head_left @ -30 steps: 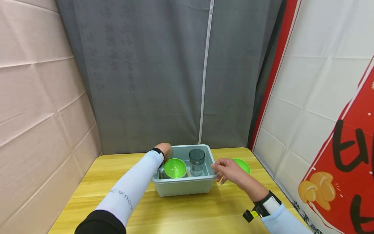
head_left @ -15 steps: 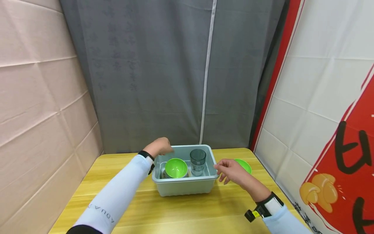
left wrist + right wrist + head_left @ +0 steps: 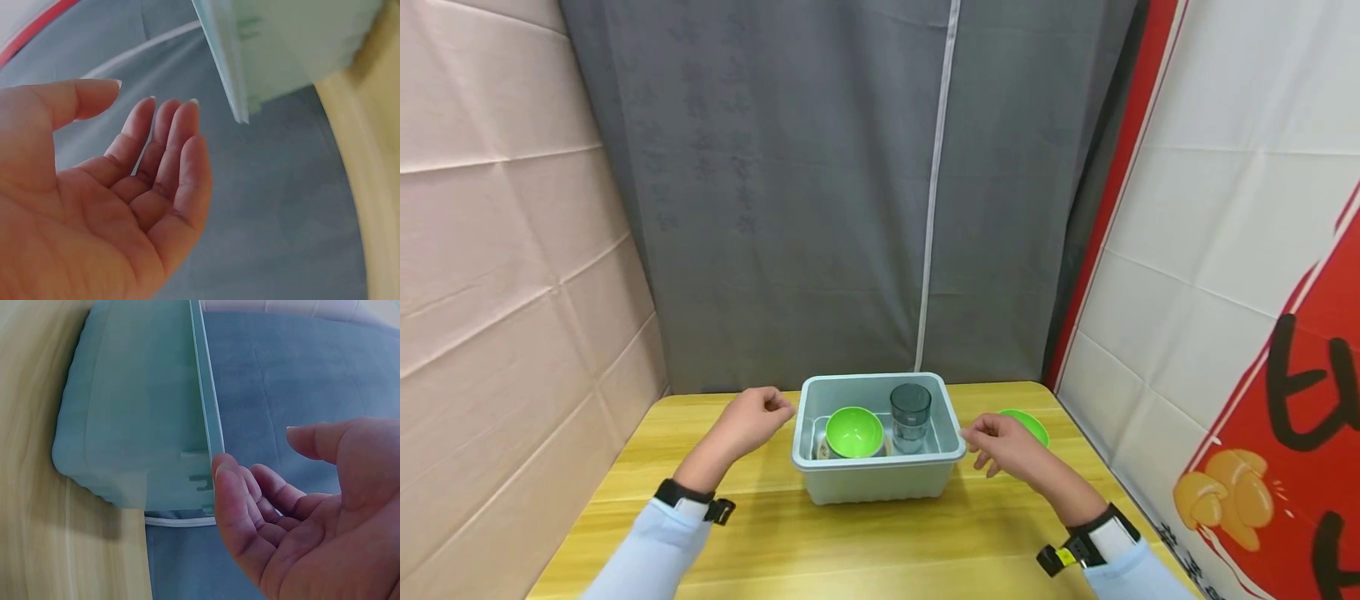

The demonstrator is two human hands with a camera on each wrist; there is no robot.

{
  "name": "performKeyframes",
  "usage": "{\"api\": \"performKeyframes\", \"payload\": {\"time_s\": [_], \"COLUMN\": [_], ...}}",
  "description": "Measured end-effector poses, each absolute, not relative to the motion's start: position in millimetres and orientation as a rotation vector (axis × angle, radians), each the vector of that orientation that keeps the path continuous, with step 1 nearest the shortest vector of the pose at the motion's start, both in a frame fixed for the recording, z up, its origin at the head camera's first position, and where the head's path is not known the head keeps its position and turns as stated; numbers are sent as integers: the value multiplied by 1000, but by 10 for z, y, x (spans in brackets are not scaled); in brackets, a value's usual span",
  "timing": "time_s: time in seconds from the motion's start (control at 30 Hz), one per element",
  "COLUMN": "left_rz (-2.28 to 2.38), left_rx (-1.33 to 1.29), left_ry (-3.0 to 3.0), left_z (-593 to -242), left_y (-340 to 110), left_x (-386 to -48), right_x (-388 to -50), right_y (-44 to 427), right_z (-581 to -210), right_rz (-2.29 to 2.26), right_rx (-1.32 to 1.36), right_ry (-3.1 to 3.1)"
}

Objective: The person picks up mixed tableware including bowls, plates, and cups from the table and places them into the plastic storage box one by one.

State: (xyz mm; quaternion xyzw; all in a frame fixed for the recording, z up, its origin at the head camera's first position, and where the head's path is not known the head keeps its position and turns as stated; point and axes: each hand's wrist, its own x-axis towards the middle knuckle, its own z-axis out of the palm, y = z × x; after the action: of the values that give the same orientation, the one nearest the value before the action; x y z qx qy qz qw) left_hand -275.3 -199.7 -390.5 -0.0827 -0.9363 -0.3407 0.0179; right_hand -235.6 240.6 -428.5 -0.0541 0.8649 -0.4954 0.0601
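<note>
A pale blue-green plastic bin sits on the wooden table. Inside it, a green bowl stands at the left and a dark clear drinking glass at the right; something patterned shows partly beneath the bowl. My left hand hovers to the left of the bin, apart from it. Its palm is bare in the left wrist view, the fingers loosely bent. By the bin's right rim is my right hand, also holding nothing, its fingertips at or very near that rim. I cannot tell whether they touch.
Behind my right hand lies another green bowl, partly hidden, on the table. A grey curtain hangs at the table's far edge. Cloth walls stand on both sides, the right one with a red printed panel.
My left hand has come up out of the bin and moved left, clear of its rim. The right hand stays beside the bin. The bowl and glass inside look unmoved.
</note>
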Motion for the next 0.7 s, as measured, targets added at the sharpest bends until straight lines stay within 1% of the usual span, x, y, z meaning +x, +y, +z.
{"api": "performKeyframes", "payload": {"time_s": [0.13, 0.23, 0.5, 0.7], "left_rz": [-1108, -1174, -1309, -1346], "left_rx": [-193, -194, -113, -70], "left_ry": [-2863, -2822, -2754, -2748], "left_z": [-4051, -4172, -4527, -4703], "left_y": [-2186, -2273, -2382, -2422], "left_x": [-2647, -2602, -2484, -2441], "right_x": [-2378, -2390, -2406, -2389], "right_y": [2434, 2453, 2508, 2582], "right_z": [-4325, -4357, -4512, -4629], "right_rz": [-1494, -1491, -1517, -1534], "right_rx": [-168, -154, -136, -94], "right_ry": [2645, 2671, 2705, 2711]}}
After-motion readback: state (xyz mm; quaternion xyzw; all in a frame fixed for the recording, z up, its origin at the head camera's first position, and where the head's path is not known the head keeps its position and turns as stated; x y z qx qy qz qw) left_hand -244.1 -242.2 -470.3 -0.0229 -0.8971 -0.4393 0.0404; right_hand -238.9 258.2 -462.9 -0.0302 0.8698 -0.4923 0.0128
